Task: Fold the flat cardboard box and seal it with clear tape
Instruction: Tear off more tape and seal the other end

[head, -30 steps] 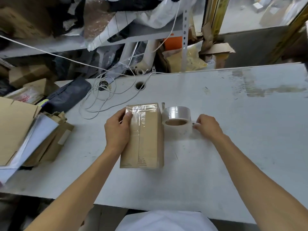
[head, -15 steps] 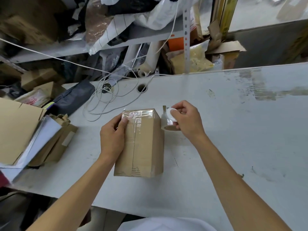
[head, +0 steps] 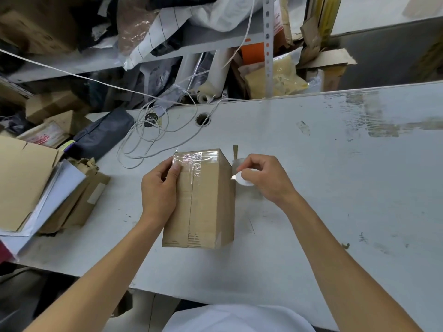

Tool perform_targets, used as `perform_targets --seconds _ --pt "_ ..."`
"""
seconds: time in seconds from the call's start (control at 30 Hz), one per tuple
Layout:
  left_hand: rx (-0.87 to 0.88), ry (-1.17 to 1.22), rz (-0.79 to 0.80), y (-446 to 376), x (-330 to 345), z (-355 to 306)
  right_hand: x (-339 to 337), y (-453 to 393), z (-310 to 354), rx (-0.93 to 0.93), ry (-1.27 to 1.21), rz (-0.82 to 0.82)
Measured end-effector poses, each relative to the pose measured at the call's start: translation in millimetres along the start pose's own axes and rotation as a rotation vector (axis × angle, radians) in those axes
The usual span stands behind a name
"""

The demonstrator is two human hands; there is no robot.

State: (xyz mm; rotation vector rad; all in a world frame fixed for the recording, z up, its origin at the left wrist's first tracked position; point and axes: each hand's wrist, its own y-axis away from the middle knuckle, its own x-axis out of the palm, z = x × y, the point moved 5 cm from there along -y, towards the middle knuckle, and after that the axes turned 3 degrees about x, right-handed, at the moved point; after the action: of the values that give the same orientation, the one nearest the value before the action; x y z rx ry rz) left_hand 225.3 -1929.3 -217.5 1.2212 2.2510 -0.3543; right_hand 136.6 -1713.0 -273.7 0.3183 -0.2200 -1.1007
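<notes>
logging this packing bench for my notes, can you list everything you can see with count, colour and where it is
cardboard box: 1, brown, table centre, clear tape over its far end and top seam
clear tape roll: 1, transparent, right of the box
table: 1, grey-white, scuffed
cable: 1, white, coiled behind the box
flat cardboard and paper stack: 1 pile, brown and white, table's left edge
shelf clutter: many bags and boxes, mixed colours, behind the table
left hand: 1, holds the box's left side
right hand: 1, grips the tape roll

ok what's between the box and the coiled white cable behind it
Nothing: in the head view, only bare table shows between the box and the cable. The tape roll sits off to the box's right, gripped by the right hand.
</notes>
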Motion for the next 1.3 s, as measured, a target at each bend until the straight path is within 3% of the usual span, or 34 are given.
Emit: perform_targets --seconds 0.33,0.43,0.57,0.7,0.8,0.87,0.97,1.1,1.2,1.3 --pt "0.009 0.013 -0.005 -1.5 -0.9 6.2 -40.1 0.5 -16.9 0.036 -0.308 -0.226" --pt "0.003 0.029 -0.001 -1.7 -0.9 9.1 -70.0 6.0 -51.5 0.108 -0.215 -0.473" --pt "0.028 0.066 0.016 -1.1 -0.6 9.7 -101.3 24.6 -97.4 0.244 0.142 -0.706" --pt "0.037 0.091 0.017 -1.2 -0.1 10.9 -109.5 27.3 -99.1 0.207 0.509 -0.69" --pt "0.036 0.106 0.015 -3.0 -1.2 13.8 -112.4 25.8 -93.7 0.252 0.611 -0.69" --pt "0.024 0.122 0.014 -3.3 -1.1 14.8 -108.9 28.1 -82.4 0.231 0.598 -0.726" --pt "0.004 0.156 0.015 -3.0 -2.2 14.9 -84.4 33.7 -46.6 0.04 0.506 -0.767" --pt "-0.011 0.194 0.012 -2.5 -4.9 13.3 -21.1 39.3 6.4 -0.183 0.377 -0.667" --pt "-0.032 0.224 0.018 -3.5 -6.9 15.4 25.0 32.8 25.1 -0.189 0.294 -0.535" --pt "-0.025 0.235 0.027 -4.2 -8.9 14.9 49.8 23.0 29.6 -0.141 0.243 -0.513"
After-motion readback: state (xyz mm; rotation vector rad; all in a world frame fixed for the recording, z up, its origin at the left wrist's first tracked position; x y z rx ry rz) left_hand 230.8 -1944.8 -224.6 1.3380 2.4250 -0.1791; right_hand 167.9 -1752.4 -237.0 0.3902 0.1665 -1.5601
